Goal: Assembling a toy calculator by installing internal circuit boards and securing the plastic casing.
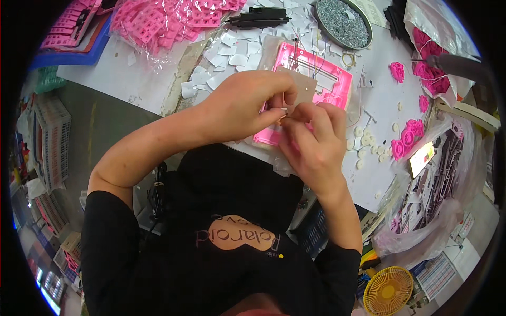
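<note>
My left hand (253,100) and my right hand (316,139) meet over a pink plastic frame (342,84). Fingertips of both are pinched together around a tiny copper-coloured piece (282,119), mostly hidden by the fingers, so its kind cannot be made out. Under the hands, a flat brown board (305,89) lies across the middle of the frame. Thin wires (314,50) rise from the frame's far side. The near part of the frame is partly covered by my hands.
Small white paper pieces (226,51) are scattered beyond my left hand. Behind the frame sit a round tray of screws (342,25) and a black part (258,18). White discs (363,141), pink pieces (407,138) and a lit phone (421,159) lie at right. Bagged pink parts (158,23) stand far left.
</note>
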Demonstrator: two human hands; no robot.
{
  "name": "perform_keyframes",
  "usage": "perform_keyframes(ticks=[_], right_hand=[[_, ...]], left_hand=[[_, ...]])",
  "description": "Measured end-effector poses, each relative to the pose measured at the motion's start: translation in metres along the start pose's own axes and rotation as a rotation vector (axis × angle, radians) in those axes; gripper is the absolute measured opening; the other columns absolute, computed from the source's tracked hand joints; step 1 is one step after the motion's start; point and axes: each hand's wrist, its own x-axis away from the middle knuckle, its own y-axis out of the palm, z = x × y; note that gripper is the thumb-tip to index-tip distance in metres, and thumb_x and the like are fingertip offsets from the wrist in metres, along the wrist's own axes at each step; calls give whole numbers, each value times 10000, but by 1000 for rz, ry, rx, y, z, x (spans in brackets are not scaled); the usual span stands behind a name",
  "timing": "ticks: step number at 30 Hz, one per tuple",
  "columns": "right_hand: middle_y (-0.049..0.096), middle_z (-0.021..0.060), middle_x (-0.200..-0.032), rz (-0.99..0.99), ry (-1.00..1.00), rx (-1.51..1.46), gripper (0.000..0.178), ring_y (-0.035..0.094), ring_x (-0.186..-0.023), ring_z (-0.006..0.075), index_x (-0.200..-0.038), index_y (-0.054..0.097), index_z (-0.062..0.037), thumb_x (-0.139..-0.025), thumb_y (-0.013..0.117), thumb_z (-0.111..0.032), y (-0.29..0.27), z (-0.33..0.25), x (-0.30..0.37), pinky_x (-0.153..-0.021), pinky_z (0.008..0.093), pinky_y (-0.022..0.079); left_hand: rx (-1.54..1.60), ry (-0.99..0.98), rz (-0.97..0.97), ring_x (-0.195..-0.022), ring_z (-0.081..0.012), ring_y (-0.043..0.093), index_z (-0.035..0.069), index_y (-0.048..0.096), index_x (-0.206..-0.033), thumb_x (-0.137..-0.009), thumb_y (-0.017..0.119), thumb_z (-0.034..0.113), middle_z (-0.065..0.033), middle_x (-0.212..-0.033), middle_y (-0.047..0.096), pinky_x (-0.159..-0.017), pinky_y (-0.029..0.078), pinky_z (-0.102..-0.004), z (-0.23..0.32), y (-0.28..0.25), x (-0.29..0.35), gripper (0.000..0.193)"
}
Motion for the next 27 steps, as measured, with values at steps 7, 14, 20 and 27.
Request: perform_keyframes(ticks=[7, 14, 20, 27], right_hand=[[621, 63, -1033, -69, -30, 28, 209, 553, -960, 294, -846, 673, -26, -666, 750, -101, 0, -2, -2, -788, 395, 483], [613, 57, -995, -170, 16, 90, 209, 549, -974, 290, -923, 723, -37, -721, 704, -90, -2, -9, 1, -814, 411, 456], [603, 51, -961, -274, 56, 154, 307, 547, -951, 274, -1042, 751, -70, -740, 696, -61, -11, -20, 10, -802, 407, 445], [598, 64, -962, -319, 102, 90, 321, 565, -979, 266, -1101, 717, -39, -786, 682, -91, -16, -19, 13, -836, 394, 437]], left_hand=[[-196, 249, 105, -800, -316, 610, 58, 599, -961, -780, 719, 12, -107, -845, 603, -691, 494, -402, -8, 9, 7, 221], [-216, 238, 150, -800, -327, 610, 54, 571, -976, -790, 719, 27, -107, -831, 602, -693, 486, -405, -10, 15, 13, 239], [-78, -142, -26, -762, -288, 624, 36, 560, -1027, -808, 707, 27, -82, -804, 629, -700, 484, -384, 9, 1, 5, 264], [-396, 115, 494, -990, -205, 558, 13, 570, -1254, -799, 757, 47, -60, -1053, 609, -840, 446, -339, 10, -26, 25, 493]])
